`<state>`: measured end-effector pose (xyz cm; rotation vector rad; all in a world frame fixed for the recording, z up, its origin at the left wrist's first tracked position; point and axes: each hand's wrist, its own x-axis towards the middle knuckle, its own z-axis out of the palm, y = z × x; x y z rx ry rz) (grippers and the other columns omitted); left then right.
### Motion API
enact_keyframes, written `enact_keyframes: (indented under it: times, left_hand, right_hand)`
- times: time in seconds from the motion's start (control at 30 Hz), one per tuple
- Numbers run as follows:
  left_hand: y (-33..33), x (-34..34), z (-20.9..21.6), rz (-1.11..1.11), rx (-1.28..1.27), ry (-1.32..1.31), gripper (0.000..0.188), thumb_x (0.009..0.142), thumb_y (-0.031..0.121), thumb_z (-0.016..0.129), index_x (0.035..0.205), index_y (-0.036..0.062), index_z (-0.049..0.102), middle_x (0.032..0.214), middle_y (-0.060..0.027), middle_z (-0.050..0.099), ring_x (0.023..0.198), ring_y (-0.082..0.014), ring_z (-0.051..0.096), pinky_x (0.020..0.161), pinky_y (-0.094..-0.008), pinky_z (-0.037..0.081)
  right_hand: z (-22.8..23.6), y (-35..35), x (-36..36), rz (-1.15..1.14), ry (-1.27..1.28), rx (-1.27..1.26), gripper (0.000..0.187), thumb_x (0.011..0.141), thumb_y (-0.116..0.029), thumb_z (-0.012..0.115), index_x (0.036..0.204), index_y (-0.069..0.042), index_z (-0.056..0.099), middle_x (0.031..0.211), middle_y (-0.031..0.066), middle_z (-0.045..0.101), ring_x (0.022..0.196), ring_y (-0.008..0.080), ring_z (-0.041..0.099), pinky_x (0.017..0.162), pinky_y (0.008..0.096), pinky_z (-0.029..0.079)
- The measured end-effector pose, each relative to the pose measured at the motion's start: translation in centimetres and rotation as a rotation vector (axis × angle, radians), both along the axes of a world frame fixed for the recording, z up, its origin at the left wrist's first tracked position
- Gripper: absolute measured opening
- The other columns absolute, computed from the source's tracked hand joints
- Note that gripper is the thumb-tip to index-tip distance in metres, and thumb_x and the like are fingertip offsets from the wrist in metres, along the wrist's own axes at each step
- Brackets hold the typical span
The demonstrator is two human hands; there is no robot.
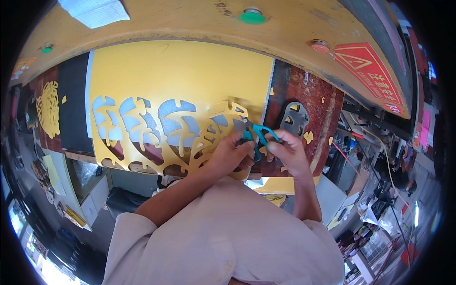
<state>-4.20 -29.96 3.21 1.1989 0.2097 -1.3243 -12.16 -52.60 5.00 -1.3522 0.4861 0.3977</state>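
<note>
My right hand (289,152) grips scissors by their teal handles (264,135), with fingers at the loops. The blades (243,120) point up and left over the right edge of a yellow sheet (180,71). Just left of the scissors, my left hand (231,154) is closed on the sheet's near right part; its fingertips are partly hidden and lie close to the handles. Curved cut-outs run along the near half of the sheet, leaving thin strips between them. A dark grey, sole-shaped cutting die (295,118) lies to the right of my right hand.
Beneath the sheet is a worn red-brown board (327,107). Yellow cut pieces (49,110) are piled at the far left, and small scraps (308,137) lie at right. A yellow machine beam (190,21) spans the far side, bearing a green button (252,16) and red warning sign (369,71).
</note>
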Motion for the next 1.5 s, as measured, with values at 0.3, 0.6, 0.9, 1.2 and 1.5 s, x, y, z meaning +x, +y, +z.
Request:
enact_keyframes:
  times: [0.3,0.6,0.9,1.2,1.5]
  left_hand:
    - [-1.1,0.7,1.4,-0.003,-0.199,-0.323,0.024,0.111,0.022,0.062,0.123,0.0043,0.072,0.085,0.0008,0.069,0.077,-0.0051,0.066,0.061,-0.0233,0.055]
    - [0.5,-0.7,-0.8,0.36,0.017,0.011,0.038,0.111,0.026,0.062,0.14,0.0007,0.061,0.103,-0.0063,0.073,0.078,-0.0124,0.072,0.062,-0.0272,0.06]
    - [0.6,-0.3,-4.6,1.121,-0.5,0.711,0.03,0.107,0.034,0.069,0.115,0.0046,0.064,0.104,-0.0099,0.079,0.081,-0.0167,0.078,0.07,-0.0275,0.069]
    - [-1.2,0.4,-4.9,1.228,-0.46,0.698,0.028,0.106,0.032,0.07,0.101,0.0042,0.069,0.091,-0.0071,0.076,0.073,-0.012,0.075,0.067,-0.0227,0.068]
    - [-1.3,0.9,-6.4,0.988,-0.211,0.508,0.026,0.11,0.027,0.064,0.095,0.0065,0.071,0.079,-0.005,0.074,0.062,-0.0112,0.071,0.053,-0.0252,0.063]
  right_hand:
    - [-2.4,-1.4,-2.2,-0.147,0.095,0.47,0.062,0.1,-0.031,0.076,0.15,0.0,0.056,0.113,0.0061,0.07,0.089,0.013,0.069,0.072,0.0258,0.057]
    - [0.0,-3.2,4.7,0.297,0.068,0.212,0.09,0.079,-0.03,0.087,0.155,0.001,0.051,0.109,0.01,0.071,0.093,0.0195,0.069,0.082,0.0339,0.057]
    - [-2.5,-5.2,13.4,0.713,0.072,-0.114,0.07,0.09,-0.026,0.086,0.146,0.004,0.057,0.105,0.006,0.069,0.092,0.0129,0.066,0.08,0.0281,0.055]
    - [-2.2,-5.2,17.1,0.917,0.247,-0.172,0.047,0.094,-0.034,0.078,0.122,0.003,0.07,0.095,0.0048,0.072,0.078,0.0109,0.066,0.07,0.0259,0.054]
    - [-1.9,-5.4,19.5,0.976,0.436,-0.068,0.043,0.096,-0.038,0.076,0.115,0.0,0.072,0.096,0.0079,0.076,0.083,0.013,0.071,0.073,0.0281,0.057]
